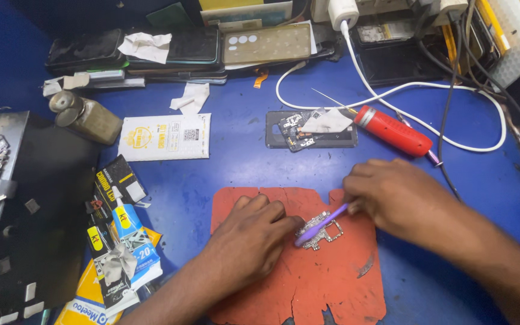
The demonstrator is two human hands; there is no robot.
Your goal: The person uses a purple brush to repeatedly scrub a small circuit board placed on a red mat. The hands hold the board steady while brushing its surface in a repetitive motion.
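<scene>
**Hands on board, red mat**

Left hand is pressing curled fingers against the board, which is lying mid-mat. Right hand is gripping a purple brush, head touching the board. Red tool is lying well behind.

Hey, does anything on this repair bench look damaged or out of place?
Yes. The orange mat is cracked along its top edge and torn at the bottom. A metal bottle lies tipped on its side at the left, and crumpled tissue sits on the stacked phones.
</scene>
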